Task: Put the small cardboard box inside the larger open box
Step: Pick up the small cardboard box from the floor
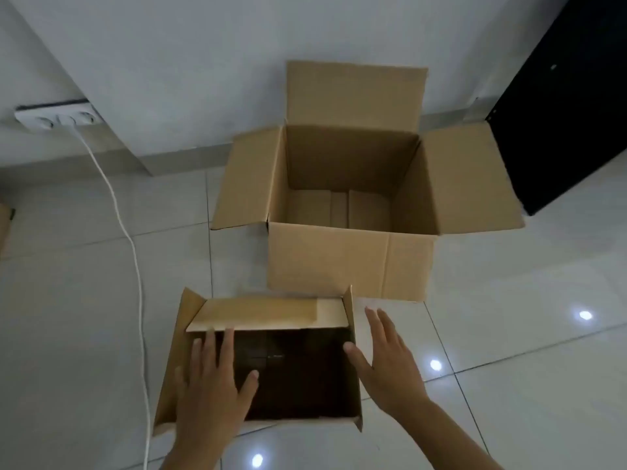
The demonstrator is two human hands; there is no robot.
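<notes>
The small cardboard box [264, 364] sat on the floor [509, 368], ungrasped, at 6 o'clock from the larger open box [353, 212]. The left hand [212, 385] lay flat over it, holding nothing; the right hand [386, 361] was spread beside its wall. Next, probably, both hands had to clamp its sides and lift.

Plain tan-brown on the larger open box [346, 262], flaps and walls alike, unprinted. Same tan on the small cardboard box [268, 313], dark, almost black within. Pale grey-white glossy tiles across the floor [509, 334], thin grey grout lines, bright white light spots. White on the cable [135, 266] and socket strip [57, 120]. Off-white wall [169, 62]. Black panel [570, 113] at right.
</notes>
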